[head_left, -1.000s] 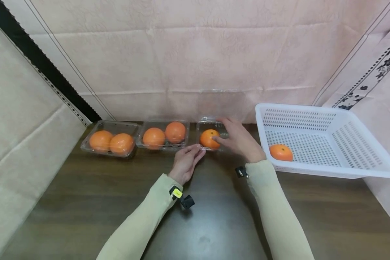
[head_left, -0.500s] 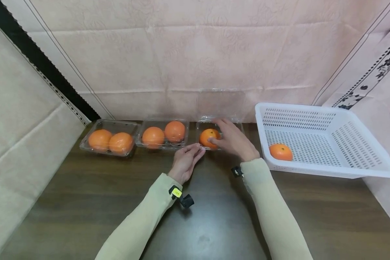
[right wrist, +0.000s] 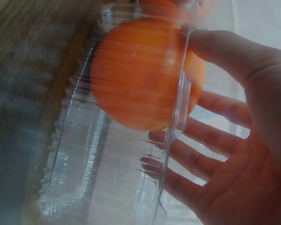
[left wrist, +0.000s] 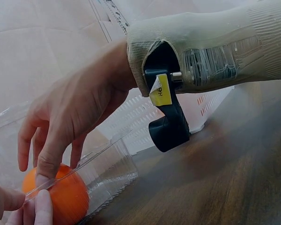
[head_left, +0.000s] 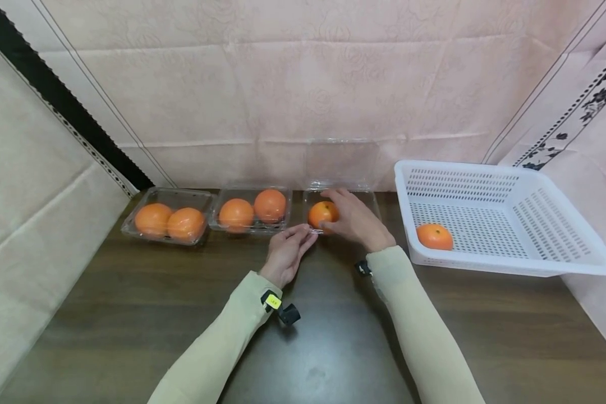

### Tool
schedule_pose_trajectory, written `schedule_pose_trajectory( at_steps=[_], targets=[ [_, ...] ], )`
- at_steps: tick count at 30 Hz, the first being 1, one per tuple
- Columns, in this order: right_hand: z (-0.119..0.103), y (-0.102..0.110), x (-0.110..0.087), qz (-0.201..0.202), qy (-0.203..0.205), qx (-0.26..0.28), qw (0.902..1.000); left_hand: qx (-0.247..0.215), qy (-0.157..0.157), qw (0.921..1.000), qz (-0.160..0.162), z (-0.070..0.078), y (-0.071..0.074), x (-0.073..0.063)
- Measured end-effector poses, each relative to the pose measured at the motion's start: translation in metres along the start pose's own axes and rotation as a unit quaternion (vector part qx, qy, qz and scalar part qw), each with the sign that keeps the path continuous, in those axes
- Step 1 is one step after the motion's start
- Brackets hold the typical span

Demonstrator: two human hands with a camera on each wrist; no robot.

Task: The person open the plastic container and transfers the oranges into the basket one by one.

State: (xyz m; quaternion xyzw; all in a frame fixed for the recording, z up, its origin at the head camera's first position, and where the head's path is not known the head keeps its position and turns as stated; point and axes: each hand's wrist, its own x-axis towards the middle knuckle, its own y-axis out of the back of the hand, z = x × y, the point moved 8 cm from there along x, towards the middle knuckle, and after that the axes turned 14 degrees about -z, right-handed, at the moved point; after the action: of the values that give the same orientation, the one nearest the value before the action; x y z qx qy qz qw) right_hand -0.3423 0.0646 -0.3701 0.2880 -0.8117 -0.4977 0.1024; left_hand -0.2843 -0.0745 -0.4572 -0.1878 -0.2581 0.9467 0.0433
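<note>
Two bare hands meet over a crinkly clear plastic box [right wrist: 124, 168] at the back of a dark wood-grained worktop, a round, glossy orange [head_left: 318, 212] sitting in its left half. The left hand [head_left: 287, 253] pinches the box's thin front rim near the left corner, fingertips together. The right hand [head_left: 356, 221] reaches in from the other side, its thumb against the orange and its index finger curled behind the fruit, the remaining fingers loosely spread; how firmly it grips cannot be told. The right-wrist view shows the ribbed, see-through wall of the box streaked with reflections in front of the smooth peel. A transparent lid [head_left: 340, 163] rises behind, barely visible against a creased, pale pink cloth [head_left: 303, 84] with a faint embossed flower pattern.

To the left stand two more rectangular plastic boxes in a row, each with a pair of oranges: the middle box [head_left: 252, 229] just beside the one in hand, and the left box [head_left: 192, 199] set slightly askew, its plastic glinting over the fruit. To the right, a white basket [head_left: 490, 224] with flared sides and rows of slotted perforations holds a single orange in its near left corner. Ribbed cuffs end the pale green sleeves [head_left: 212, 345], and a small black device [head_left: 289, 314] is strapped at the left wrist.
</note>
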Motion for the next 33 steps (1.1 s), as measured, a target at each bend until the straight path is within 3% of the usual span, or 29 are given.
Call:
schedule_pose_trajectory(
  at_steps=[19,33],
  targets=[
    [0.014,-0.009,0.008,-0.007,-0.018,0.003,0.9998,0.001,0.004,1.0000,-0.002,0.000,0.001,0.000],
    [0.023,-0.009,0.011,-0.001,-0.029,0.040,0.9988,0.002,0.005,1.0000,-0.003,-0.001,0.001,0.001]
  ],
)
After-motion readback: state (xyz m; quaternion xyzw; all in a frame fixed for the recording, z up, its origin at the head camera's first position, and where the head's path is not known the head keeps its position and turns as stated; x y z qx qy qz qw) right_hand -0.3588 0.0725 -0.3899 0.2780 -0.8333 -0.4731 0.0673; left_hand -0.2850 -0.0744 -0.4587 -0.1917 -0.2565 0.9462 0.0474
